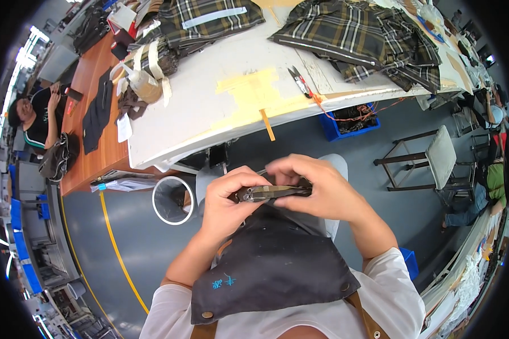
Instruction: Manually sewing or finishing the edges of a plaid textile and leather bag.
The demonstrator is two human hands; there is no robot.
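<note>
Close in front of my dark apron (277, 271) I hold a narrow folded piece of plaid cloth (263, 194), dark with brown bands. My left hand (226, 200) pinches one end between thumb and fingers. The other end is gripped by my right hand (325, 189), its thumb below and its fingers curled over the top. Parts of the cloth are hidden behind my fingers. Beyond my hands, on the white worktable (192, 107), lie small scissors (300, 82) with red on them, tied to an orange cord.
Plaid garment pieces (345, 34) are spread across the table's far side. A plastic bottle (144, 85) stands at its left. Below are a white-rimmed bin (158, 212), a blue crate (350, 127) and a stool (440, 158). A co-worker (37, 116) sits far left.
</note>
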